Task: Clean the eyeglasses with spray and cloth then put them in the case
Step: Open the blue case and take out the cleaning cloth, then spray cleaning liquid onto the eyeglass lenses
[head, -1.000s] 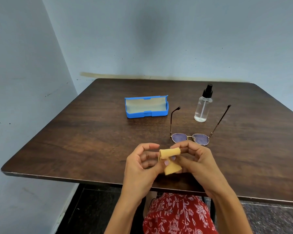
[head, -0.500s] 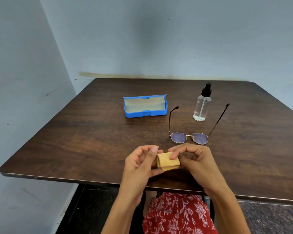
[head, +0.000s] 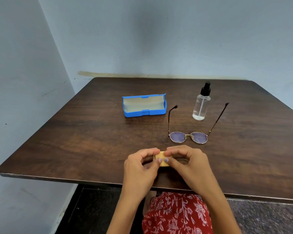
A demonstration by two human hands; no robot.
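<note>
1. Both hands, left (head: 140, 166) and right (head: 189, 163), are pinching the folded cloth (head: 161, 158) near the desk's (head: 74, 149) front edge.
2. Eyeglasses (head: 189, 136) are lying open just beyond, spray bottle (head: 201, 103) and open case (head: 144, 105) farther back.
3. Advice: keep the folds tight, edges aligned.

The person wore a red garment (head: 177, 215) with a white floral print; both forearms were bare, and the fingernails (head: 166, 160) were painted pale blue

The cloth (head: 161, 157) is folded much smaller now, with only a little yellow bit showing. The left hand (head: 140, 168) and right hand (head: 189, 164) have moved closer together, and their fingertips pinch it tight, low over the table (head: 91, 141).
</note>
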